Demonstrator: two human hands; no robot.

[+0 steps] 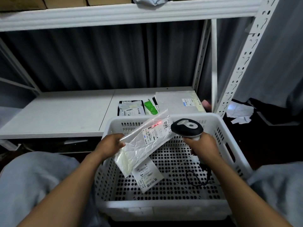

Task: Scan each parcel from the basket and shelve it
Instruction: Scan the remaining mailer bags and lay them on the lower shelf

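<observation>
My left hand [110, 145] pinches the left edge of a flat white plastic parcel [137, 149] and holds it tilted over the white perforated basket [164, 208]. My right hand [202, 145] grips the handle of a black and white barcode scanner [186, 127]. The scanner's head points at the parcel's label [155, 131], where a red light line falls on the barcode. One more labelled white parcel [148, 176] lies flat on the basket floor, partly under the held one. The scanner's black cable [196, 177] coils in the basket.
The lower white shelf [65, 112] behind the basket carries a black-edged parcel [131, 109], a green packet [151, 108] and a large flat white parcel [177, 102] at its right end. An upper shelf [114, 15] holds cardboard boxes. A perforated upright [237, 71] stands right. My knees flank the basket.
</observation>
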